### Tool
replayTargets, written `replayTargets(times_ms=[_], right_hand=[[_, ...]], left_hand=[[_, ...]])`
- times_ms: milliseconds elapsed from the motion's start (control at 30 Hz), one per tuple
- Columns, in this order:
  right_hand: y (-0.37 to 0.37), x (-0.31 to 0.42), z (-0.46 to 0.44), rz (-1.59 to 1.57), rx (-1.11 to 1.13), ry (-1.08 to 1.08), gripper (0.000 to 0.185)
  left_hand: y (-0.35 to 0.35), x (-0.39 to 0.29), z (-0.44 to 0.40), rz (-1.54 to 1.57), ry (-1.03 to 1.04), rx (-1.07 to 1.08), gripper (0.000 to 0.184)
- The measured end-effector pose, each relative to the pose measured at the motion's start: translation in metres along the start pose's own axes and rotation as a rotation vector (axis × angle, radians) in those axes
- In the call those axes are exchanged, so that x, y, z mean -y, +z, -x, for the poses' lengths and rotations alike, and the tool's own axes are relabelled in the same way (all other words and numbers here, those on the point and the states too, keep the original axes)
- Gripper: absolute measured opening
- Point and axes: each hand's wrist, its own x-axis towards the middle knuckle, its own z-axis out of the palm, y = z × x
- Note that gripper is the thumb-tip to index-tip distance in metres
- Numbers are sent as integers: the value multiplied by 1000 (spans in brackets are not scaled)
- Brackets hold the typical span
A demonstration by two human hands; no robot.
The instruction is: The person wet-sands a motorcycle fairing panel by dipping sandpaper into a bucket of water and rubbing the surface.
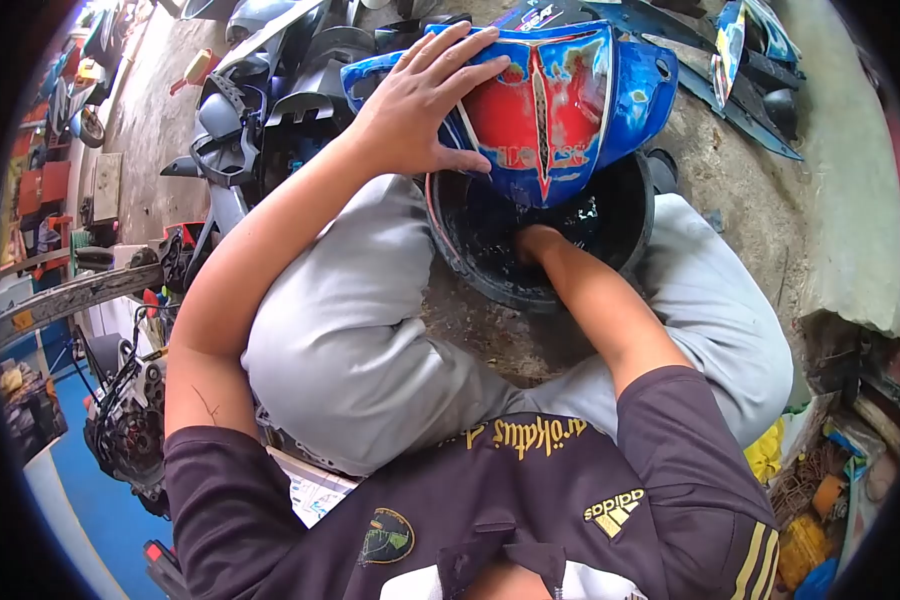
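Note:
A blue and red motorcycle fairing panel (576, 112), its paint worn into pale patches, rests tilted over the far rim of a black bucket (454, 250). My left hand (425, 105) holds the panel by its left side, fingers spread over the painted face and thumb near the lower edge. Between my knees, the bucket contains dark liquid with shiny reflections. My right hand (538, 242) reaches down inside it, below the panel's pointed lower end. The fingers there are hidden, so whatever they may hold does not show.
Dark plastic motorcycle parts (240, 120) are piled at the far left. More body panels (740, 85) lie at the far right, beside a raised concrete ledge (850, 180). An engine (130, 420) stands to my left. Oddments and a yellow bag (767, 452) are at my right.

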Motion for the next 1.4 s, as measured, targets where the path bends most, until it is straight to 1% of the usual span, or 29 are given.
replayTargets(times_ms=[67, 133, 200, 300, 400, 500, 567, 600, 633, 733, 833, 867, 967, 1000, 1100, 1133, 1233, 1267, 1367, 1400], right_hand=[[-5, -8, 2, 168, 13, -172, 33], [-18, -7, 12, 286, 7, -313, 33], [-27, -8, 30, 344, -14, -406, 35], [-69, 5, 150, -22, -166, -334, 39], [-80, -15, 198, -279, -215, -245, 32], [-104, -36, 275, -453, -305, -247, 29], [-124, -41, 322, -602, -269, -225, 27], [-128, -46, 334, -612, -334, -334, 26], [-136, -48, 347, -674, -304, -254, 23], [-142, -67, 341, -964, -429, -365, 22], [-156, -67, 331, -977, -514, -464, 20], [-164, -67, 331, -1061, -427, -463, 18], [-157, -69, 306, -1092, -631, -554, 19], [-156, -72, 304, -989, -688, -499, 18], [-162, -75, 312, -1032, -643, -476, 18], [-167, -74, 318, -1086, -631, -506, 18], [-178, -67, 322, -1168, -790, -535, 23], [-182, -71, 322, -1146, -798, -529, 23], [-189, -71, 325, -986, -1111, -485, 19], [-188, -71, 320, -1012, -1218, -503, 17]], left_hand=[[-1, 0, 0, -13, 2, 13, 115], [-2, 0, 0, -39, 23, 19, 115], [-10, -7, -3, -94, 25, 60, 113], [-6, -3, -2, -71, 46, 35, 113], [-13, -8, -11, -82, 33, 57, 113], [-23, -21, -18, -138, -4, 115, 110], [-25, -27, -26, -167, -31, 142, 107], [-24, -29, -30, -168, -48, 150, 105], [-24, -30, -35, -172, -63, 156, 104], [-11, -27, -43, -244, -111, 147, 101], [-6, -25, -38, -257, -61, 66, 99], [-8, -28, -38, -252, -63, 66, 100], [-7, -27, -35, -217, -67, 60, 103], [-6, -27, -35, -232, -86, 55, 104], [3, -35, -41, -247, -157, 34, 108], [4, -37, -44, -234, -180, 23, 108], [10, -39, -47, -199, -203, -16, 114], [11, -42, -45, -199, -198, -22, 116], [18, -41, -41, -171, -207, -44, 122], [20, -40, -38, -155, -210, -53, 122]])
